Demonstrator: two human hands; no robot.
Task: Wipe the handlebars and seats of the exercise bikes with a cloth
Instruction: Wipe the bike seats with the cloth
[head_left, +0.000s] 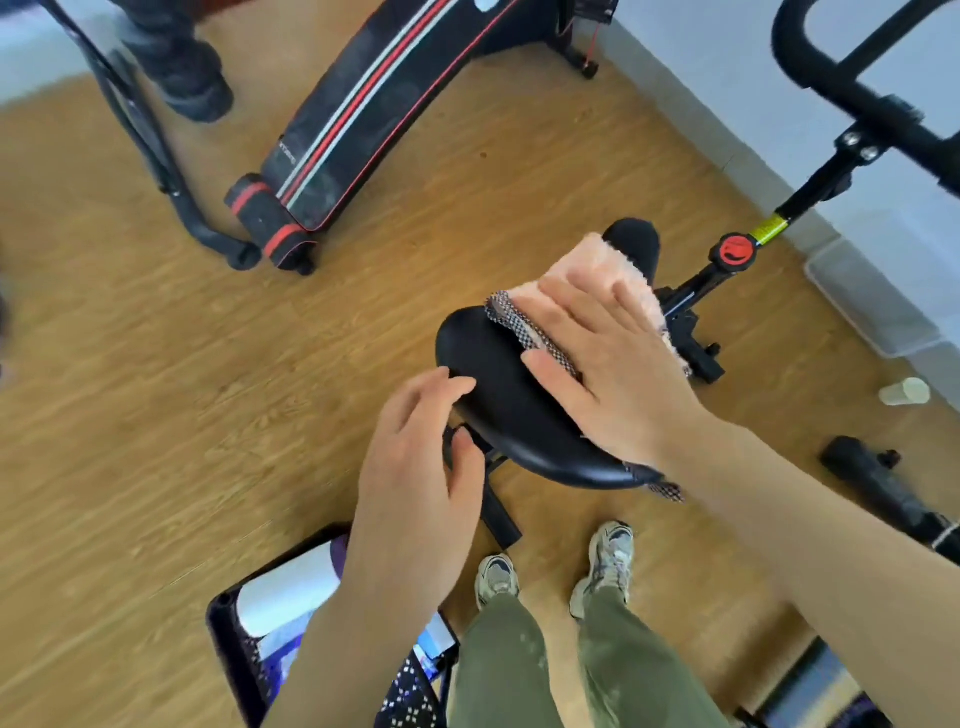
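2 bare forearms reaching forward from the bottom edge, above green trousers (545, 670) and pale sneakers (608, 564) on a wood floor (130, 389). Right hand (602, 364) spread flat, fingers apart, pressing a pink fluffy cloth (597, 270) onto the front part of a black bike seat (498, 384). Left hand (415, 467) loosely curled at the seat's left rear edge, fingertips touching the rim, thumb below it. Black handlebar (852, 88) at upper right.

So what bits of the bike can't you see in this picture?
Head view only:
- Seat middle: covered by the pink cloth and the right hand.
- Seat underside: partly behind the left hand.
- Handlebars: cut off by the top and right edges.
- Pedals: not in view.
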